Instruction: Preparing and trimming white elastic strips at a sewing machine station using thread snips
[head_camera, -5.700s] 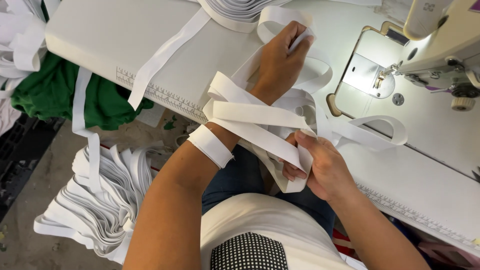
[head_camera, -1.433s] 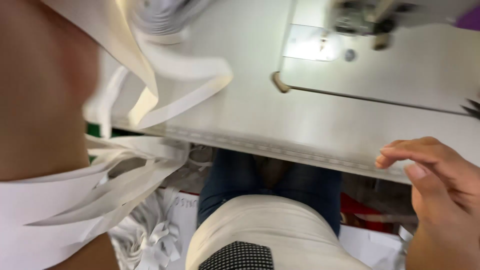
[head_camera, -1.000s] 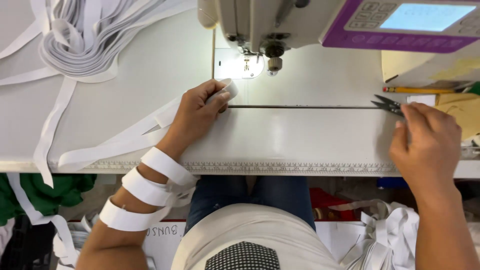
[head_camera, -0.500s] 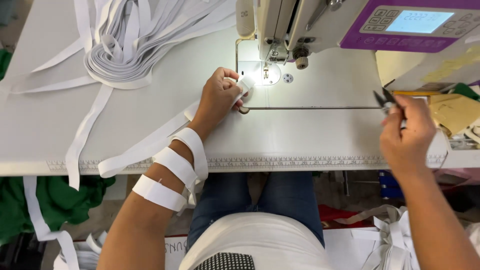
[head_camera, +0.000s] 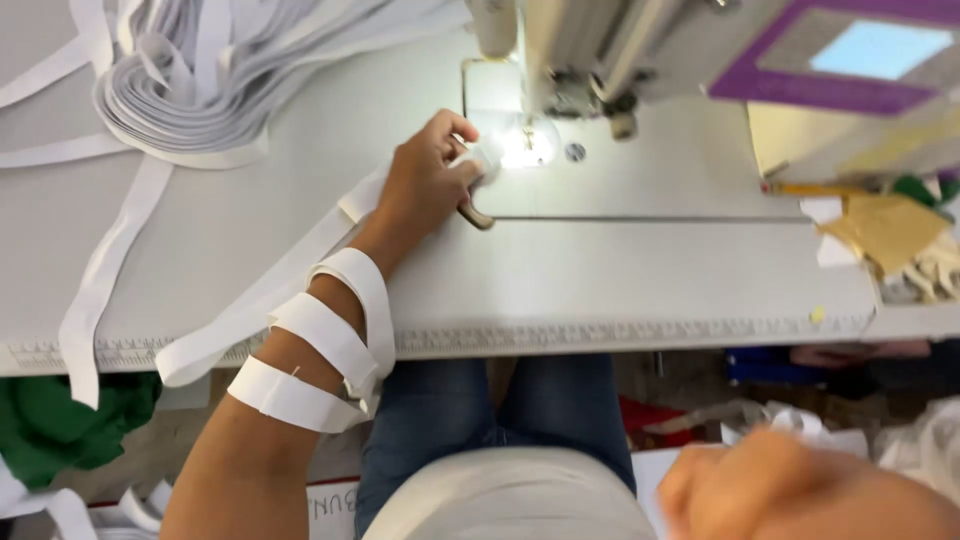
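White elastic band (head_camera: 330, 335), flat and wide, coils three times around the left forearm. Its end is pinched in the left hand (head_camera: 425, 185), just before the sewing machine's needle (head_camera: 527, 135). Right hand (head_camera: 800, 490) is blurred near the camera; grip unclear.

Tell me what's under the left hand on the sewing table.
The left hand presses the end of a white strip beside the lit needle area. More strip emerges behind the wrist; what the palm covers is hidden.
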